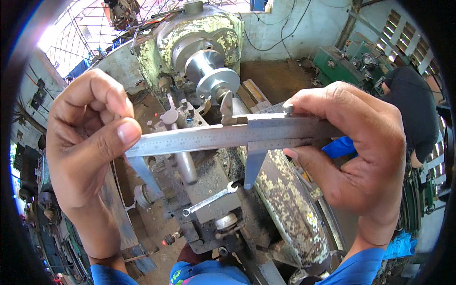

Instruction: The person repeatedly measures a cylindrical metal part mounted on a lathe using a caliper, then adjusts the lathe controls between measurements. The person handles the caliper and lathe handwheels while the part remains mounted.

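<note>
Held up level in front of me is a steel vernier caliper, its jaws spread wide and pointing down. The fixed-jaw end is pinched between thumb and forefinger of my left hand; the exact contact is partly hidden. My right hand is closed around the other end of the beam, near the sliding jaw and its lock screw. Beyond the caliper, a shiny flanged metal spool is mounted at the chuck of a worn lathe. Nothing lies between the caliper's jaws.
A combination wrench rests on the lathe carriage below the caliper. The tool post with its handle stands just behind the beam. At right are a green machine and a person in dark clothing. Metal shavings litter the carriage.
</note>
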Available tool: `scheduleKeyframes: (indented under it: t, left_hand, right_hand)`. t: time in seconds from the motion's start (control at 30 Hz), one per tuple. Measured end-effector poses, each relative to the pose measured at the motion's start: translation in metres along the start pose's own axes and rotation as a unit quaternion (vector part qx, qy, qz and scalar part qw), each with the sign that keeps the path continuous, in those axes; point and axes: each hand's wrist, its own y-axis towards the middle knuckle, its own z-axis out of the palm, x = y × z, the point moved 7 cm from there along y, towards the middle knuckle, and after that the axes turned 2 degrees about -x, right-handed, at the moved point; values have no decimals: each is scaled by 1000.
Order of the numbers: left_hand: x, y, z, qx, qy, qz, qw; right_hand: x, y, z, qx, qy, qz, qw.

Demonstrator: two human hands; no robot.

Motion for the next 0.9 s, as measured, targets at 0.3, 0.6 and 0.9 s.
scheduleKeyframes:
  t: [0.3, 0.6, 0.9]
  left_hand:
    - [-75, -62, -24, -16, -16, 30, 999]
    - [-111, -101, -47, -37, -1, 50, 998]
    - [-124, -124, -62, -24, 10, 53, 998]
  right_hand:
    - [93, -9, -44, 1, -19, -17, 1000]
    - [146, -11, -54, -8, -19, -26, 999]
    - [173, -15, -52, 12, -6, -24, 1000]
